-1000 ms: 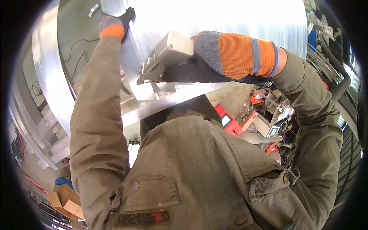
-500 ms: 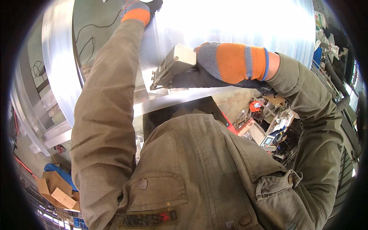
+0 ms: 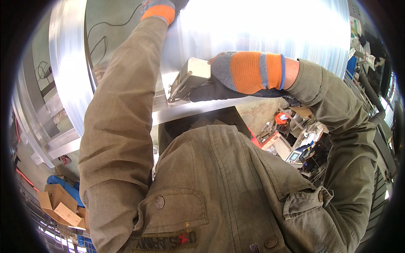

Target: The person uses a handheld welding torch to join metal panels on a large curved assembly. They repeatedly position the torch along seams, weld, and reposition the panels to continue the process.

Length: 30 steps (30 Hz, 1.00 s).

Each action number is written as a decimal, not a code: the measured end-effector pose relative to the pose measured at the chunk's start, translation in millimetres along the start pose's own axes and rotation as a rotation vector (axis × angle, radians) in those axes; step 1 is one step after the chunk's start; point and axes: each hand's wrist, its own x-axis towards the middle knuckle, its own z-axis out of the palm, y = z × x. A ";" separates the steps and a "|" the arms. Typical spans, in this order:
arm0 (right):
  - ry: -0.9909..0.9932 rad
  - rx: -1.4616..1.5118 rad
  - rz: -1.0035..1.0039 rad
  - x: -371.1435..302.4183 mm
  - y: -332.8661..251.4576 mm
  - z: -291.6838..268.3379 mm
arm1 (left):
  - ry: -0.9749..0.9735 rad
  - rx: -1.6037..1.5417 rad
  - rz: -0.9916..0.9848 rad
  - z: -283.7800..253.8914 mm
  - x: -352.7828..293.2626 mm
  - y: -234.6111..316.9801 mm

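Note:
My right hand (image 3: 242, 74), in an orange and grey knit glove with a dark palm, is wrapped round a boxy silver-grey metal hand tool (image 3: 192, 78) with screws at its corners. The tool's narrow end points left and down, at the near-left edge of a large shiny metal sheet (image 3: 257, 42). Whether it touches that edge I cannot tell. Stretched far forward, my left hand (image 3: 159, 9) wears a matching glove and lies at the sheet's left border. The top of the picture cuts off most of its fingers.
A curved bright metal band (image 3: 67, 63) and a metal frame stand on the left, with a black cable (image 3: 105, 27) beyond. An open cardboard box (image 3: 61, 204) lies lower left. Right of me are a small screen panel (image 3: 294, 156), an orange object (image 3: 281, 118) and clutter.
My right hand and the metal tool have shifted slightly left and nearer to me. The left hand appears a little farther right and higher, as the whole view has moved slightly.

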 end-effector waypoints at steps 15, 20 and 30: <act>-0.020 -0.188 0.029 8.5 12.6 8.0 | 0.264 -0.202 0.103 8.7 -11.4 2.1; 0.051 0.400 -0.097 24.5 40.2 28.0 | 0.007 0.020 0.060 3.2 -3.7 -3.5; -0.045 0.131 -0.018 15.3 20.1 13.5 | -0.354 0.366 0.222 44.3 23.7 -56.2</act>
